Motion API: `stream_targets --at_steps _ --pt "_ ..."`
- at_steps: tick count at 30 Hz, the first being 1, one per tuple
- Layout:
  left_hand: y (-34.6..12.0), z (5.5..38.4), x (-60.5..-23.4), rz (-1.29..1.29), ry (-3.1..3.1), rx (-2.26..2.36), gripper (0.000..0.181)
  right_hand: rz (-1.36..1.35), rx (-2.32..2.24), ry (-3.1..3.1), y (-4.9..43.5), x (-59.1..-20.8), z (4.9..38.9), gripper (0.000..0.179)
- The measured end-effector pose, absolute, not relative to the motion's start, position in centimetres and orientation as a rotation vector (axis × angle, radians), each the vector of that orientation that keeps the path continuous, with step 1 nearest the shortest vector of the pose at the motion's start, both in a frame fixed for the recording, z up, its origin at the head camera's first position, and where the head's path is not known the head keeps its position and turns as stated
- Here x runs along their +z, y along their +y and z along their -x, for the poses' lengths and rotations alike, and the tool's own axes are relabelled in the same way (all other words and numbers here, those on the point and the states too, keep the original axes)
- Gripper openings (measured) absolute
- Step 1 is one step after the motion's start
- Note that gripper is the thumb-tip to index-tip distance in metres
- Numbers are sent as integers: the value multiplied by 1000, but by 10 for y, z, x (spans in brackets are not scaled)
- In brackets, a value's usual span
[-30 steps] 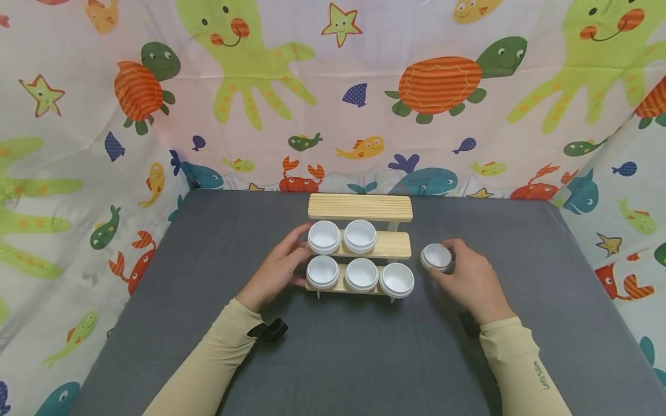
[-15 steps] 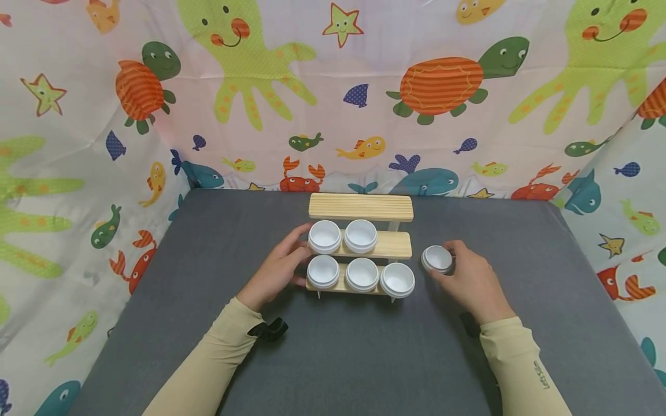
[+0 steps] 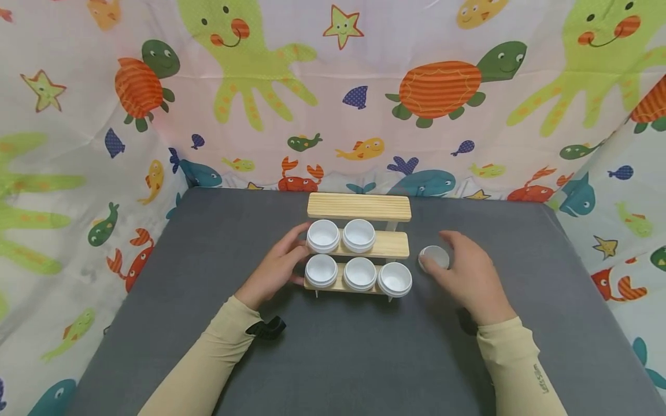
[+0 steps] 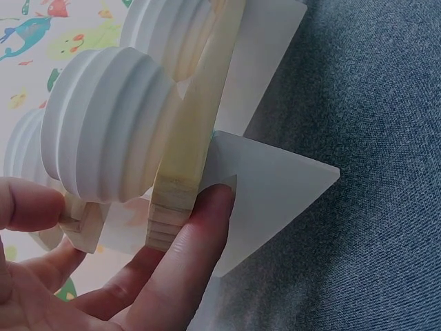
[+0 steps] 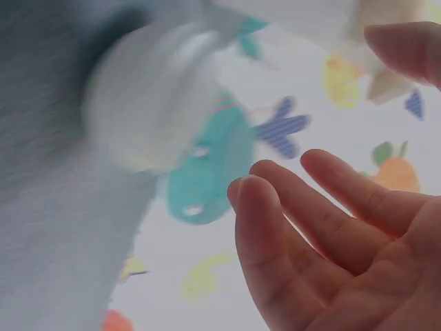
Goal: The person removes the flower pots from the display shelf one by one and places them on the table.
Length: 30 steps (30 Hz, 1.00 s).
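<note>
A three-step stand with pale wooden shelves [image 3: 359,207] and white supports [image 4: 269,186] stands on the grey cloth. Two small white cups [image 3: 359,236] sit on its middle shelf, three [image 3: 360,274] on the lowest. My left hand [image 3: 278,266] grips the stand's left end, fingers against the shelf ends in the left wrist view. Another white cup [image 3: 436,256] rests on the cloth right of the stand. My right hand [image 3: 470,280] hovers beside it, thumb partly in front of it; in the right wrist view the blurred cup [image 5: 141,100] is apart from the spread fingers [image 5: 258,221].
A grey cloth [image 3: 333,358] covers the tabletop. Behind it and at both sides hangs a white curtain [image 3: 322,98] printed with sea animals. Black straps [image 3: 267,328] are around the wrists.
My right hand has let go of the white cup and lifted slightly, its fingers opening. The cup remains in place beside the stand. My left hand keeps its hold on the stand.
</note>
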<state>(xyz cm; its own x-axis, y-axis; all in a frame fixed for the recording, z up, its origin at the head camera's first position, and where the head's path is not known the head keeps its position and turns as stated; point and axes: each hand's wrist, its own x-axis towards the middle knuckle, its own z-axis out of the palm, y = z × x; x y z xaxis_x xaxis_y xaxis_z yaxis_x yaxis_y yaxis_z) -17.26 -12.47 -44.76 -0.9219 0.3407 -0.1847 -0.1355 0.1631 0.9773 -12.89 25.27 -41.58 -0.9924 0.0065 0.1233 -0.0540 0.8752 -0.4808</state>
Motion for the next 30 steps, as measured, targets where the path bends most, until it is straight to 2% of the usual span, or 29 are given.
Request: stream_targets --at_steps 7,12,30 --pt "-126 176 -448 -230 2095 1820 57 -204 775 -2818 214 -375 128 65" --pt "-123 176 -449 -241 2084 1826 56 -332 751 -2805 190 -361 130 64" --pt "-128 170 -452 -227 2080 1829 57 -443 672 -2854 141 -378 142 64"
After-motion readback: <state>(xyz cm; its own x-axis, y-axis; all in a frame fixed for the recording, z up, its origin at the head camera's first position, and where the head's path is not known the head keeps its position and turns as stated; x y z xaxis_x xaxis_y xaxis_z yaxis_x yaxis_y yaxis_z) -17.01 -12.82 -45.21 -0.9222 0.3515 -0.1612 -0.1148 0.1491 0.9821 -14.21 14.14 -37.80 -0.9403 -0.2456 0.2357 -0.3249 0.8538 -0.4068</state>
